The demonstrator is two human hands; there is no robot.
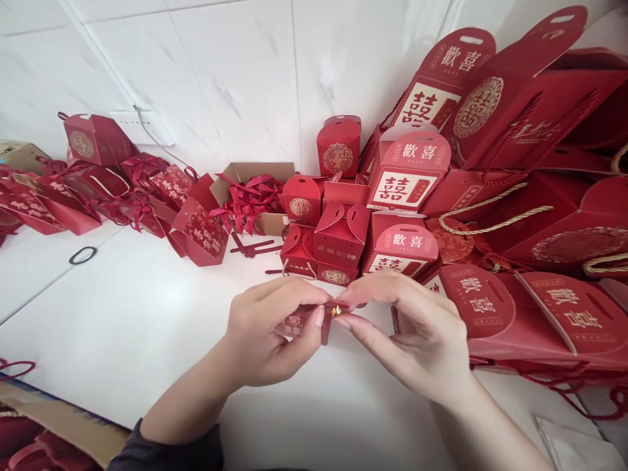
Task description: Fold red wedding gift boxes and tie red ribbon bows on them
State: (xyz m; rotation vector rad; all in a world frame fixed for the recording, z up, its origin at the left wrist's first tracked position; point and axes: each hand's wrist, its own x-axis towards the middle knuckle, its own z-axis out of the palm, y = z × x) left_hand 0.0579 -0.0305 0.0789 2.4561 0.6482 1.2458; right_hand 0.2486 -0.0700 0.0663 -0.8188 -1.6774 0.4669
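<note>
Pinching a small red printed piece (294, 323) between thumb and fingers, the left hand (279, 333) hides much of it; its pale characters are too small to read. The piece sits above the white table (161, 314), between the hands. The right hand (417, 333) has thumb and forefinger drawn nearly together around a tiny gold bit (336, 311) at the piece's edge; whether they grip it, I cannot tell, and its shape is unclear. At far right, a box (409, 173) reads 歡喜 above a 囍 panel; the large box (515, 98) behind bears 囍 in a medallion. Red boxes (593, 226) at the right edge are cut off, as is the dark sleeve (167, 451) at near left.
</note>
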